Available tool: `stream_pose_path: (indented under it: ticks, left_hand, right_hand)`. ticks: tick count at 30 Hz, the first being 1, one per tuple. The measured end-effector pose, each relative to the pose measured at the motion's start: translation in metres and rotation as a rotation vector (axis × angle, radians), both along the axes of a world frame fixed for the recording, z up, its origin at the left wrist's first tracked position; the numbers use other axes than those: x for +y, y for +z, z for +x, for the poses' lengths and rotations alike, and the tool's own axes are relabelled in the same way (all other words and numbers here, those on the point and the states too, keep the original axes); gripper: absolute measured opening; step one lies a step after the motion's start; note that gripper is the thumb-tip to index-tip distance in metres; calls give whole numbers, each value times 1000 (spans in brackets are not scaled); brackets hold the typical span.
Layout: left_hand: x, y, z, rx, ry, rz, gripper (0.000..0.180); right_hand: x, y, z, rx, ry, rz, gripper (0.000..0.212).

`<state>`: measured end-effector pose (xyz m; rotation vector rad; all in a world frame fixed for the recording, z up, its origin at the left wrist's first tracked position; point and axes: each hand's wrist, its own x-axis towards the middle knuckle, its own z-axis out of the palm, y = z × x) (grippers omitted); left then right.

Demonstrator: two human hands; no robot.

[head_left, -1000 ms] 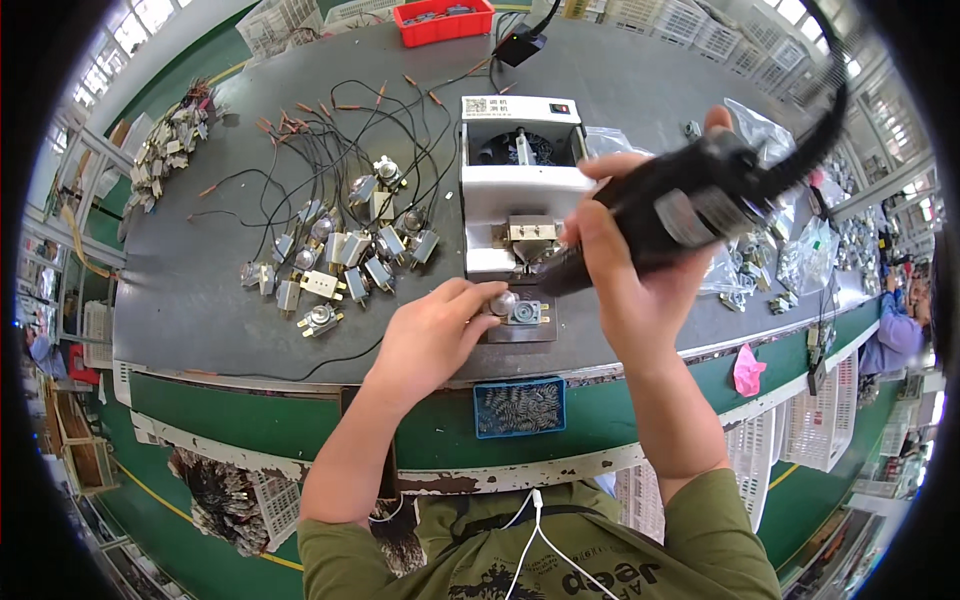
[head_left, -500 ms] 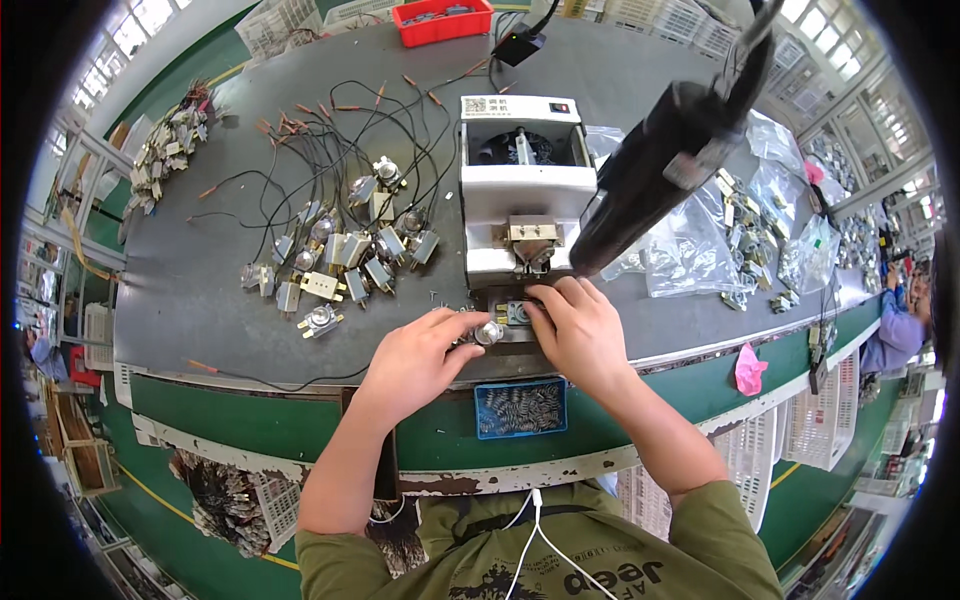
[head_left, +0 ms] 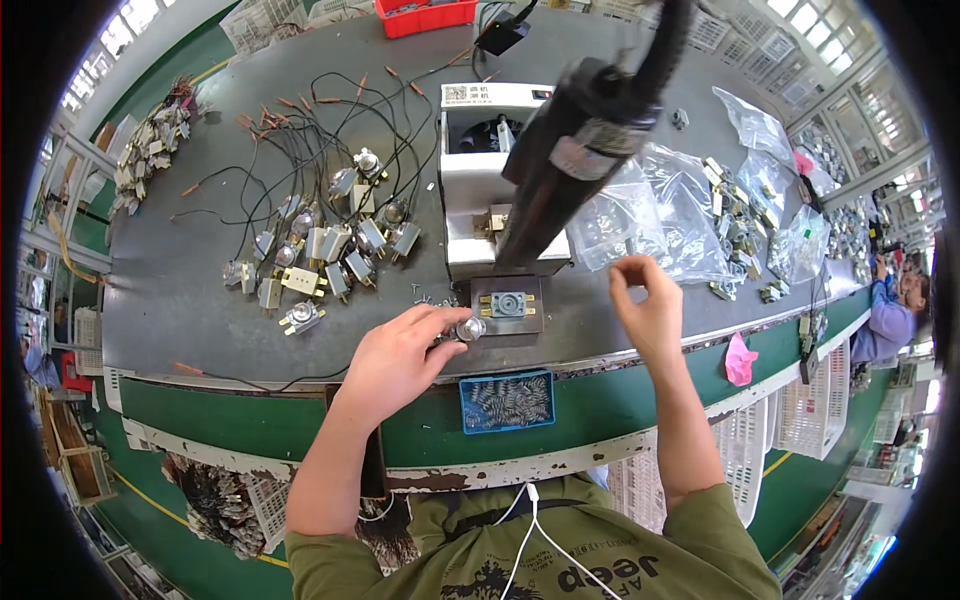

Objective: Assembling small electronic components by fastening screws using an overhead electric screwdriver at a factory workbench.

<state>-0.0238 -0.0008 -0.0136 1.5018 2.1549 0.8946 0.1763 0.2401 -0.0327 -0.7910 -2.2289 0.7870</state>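
My left hand [head_left: 400, 357] is closed at the fingertips on a small part with a shiny round glass-like top [head_left: 470, 328], beside the metal plate. On that metal plate [head_left: 522, 326] lies a grey rectangular switch-like part [head_left: 508, 304] with brass terminals at its ends. My right hand [head_left: 650, 305] is raised off to the right, near the clear plastic bags [head_left: 690, 215]. Its thumb and forefinger meet in a pinch; what is between them, if anything, cannot be made out. A black cylindrical tool [head_left: 575, 170] slants down in front of the white machine [head_left: 475, 185], partly hiding it.
Wired grey parts with round tops [head_left: 335, 245] are heaped at left. A blue tray [head_left: 507, 402] of small metal springs stands at the front edge. Brass-and-grey parts [head_left: 738, 235] lie at right. Another person [head_left: 885, 320] sits at far right; a red bin [head_left: 425, 18] is behind.
My right hand has left the metal plate and moved right, uncovering the grey part. The black tool has swung left across the machine. My left hand keeps its hold; the whole view has shifted slightly.
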Motion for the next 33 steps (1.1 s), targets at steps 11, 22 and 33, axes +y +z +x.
stream_pose_path:
  ticks: [11,22,33]
  left_hand:
    - [3,6,10,47,-16,19,33]
    - [10,9,12,89,-31,73,33]
    - [13,15,16,71,-59,80,32]
  right_hand:
    - [39,-19,-20,-210,-111,234,11]
    - [53,-32,-22,-282,-142,274,24]
    - [-56,62,-21,188,352,105,27]
